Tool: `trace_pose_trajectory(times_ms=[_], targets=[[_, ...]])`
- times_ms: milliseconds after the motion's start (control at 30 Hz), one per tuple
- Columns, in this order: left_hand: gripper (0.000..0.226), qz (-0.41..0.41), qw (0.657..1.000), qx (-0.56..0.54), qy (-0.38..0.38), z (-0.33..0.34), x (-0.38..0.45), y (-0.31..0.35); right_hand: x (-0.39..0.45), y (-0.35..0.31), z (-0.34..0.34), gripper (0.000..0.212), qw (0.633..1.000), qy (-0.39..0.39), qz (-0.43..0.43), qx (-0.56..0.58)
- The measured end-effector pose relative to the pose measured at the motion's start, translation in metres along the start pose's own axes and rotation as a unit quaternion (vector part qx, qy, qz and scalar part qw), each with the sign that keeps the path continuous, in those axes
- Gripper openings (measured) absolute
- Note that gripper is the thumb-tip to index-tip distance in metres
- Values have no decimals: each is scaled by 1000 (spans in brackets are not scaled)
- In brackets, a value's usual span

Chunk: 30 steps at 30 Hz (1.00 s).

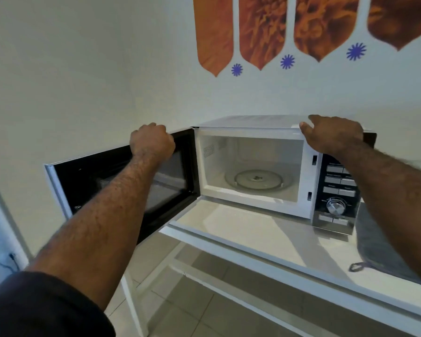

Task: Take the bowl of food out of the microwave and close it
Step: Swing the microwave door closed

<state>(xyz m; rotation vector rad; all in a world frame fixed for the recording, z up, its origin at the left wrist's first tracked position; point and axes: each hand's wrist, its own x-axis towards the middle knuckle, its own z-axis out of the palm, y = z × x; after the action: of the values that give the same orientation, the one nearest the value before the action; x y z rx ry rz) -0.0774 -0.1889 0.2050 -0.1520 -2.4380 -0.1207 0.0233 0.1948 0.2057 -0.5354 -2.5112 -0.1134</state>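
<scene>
The microwave stands on a white worktop with its door swung wide to the left, hinged along the left edge of the cavity. Inside, only the glass turntable shows; the cavity is bare, and the bowl of food is nowhere in view, neither on the worktop nor in either hand, so it has presumably been taken out and set somewhere off camera. What remains, by that reckoning, is the closing.

The left hand sits on the top edge of the door, close to the hinge end, its fingers curled over and closed on that edge. The right hand rests on the top of the microwave above the control panel, fingers loosely spread and flat, gripping nothing, probably steadying the body against the push.

The door's long axis runs from the hinge outward and toward the camera, away to the left; its free end lies well apart from the left hand. Closing means swinging that free end rightward, across the front of the cavity toward the latch slots on the right side. The left hand is the one already on the door, but holding so near the hinge gives little leverage

A grey cloth lies on the worktop just right of the microwave, clear of the door's arc
</scene>
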Motion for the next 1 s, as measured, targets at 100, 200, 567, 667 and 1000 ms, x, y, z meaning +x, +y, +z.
trace_pose_trajectory(times_ms=[100,200,567,667,1000], targets=[[39,-39,997,50,-45,2,-3,-5,0,1,0,59,1000,7,-7,-16],[40,-53,996,53,-47,2,-3,-3,-2,1,1,55,999,17,-17,-33],[43,-66,987,86,-116,-15,-11,26,-3,-2,1,53,999,29,-7,-39],[46,-50,978,95,-178,-28,-11,39,-4,-3,1,53,999,33,-9,-41],[64,22,935,101,-340,-59,-14,109,-1,-1,6,54,998,46,-17,-50]])
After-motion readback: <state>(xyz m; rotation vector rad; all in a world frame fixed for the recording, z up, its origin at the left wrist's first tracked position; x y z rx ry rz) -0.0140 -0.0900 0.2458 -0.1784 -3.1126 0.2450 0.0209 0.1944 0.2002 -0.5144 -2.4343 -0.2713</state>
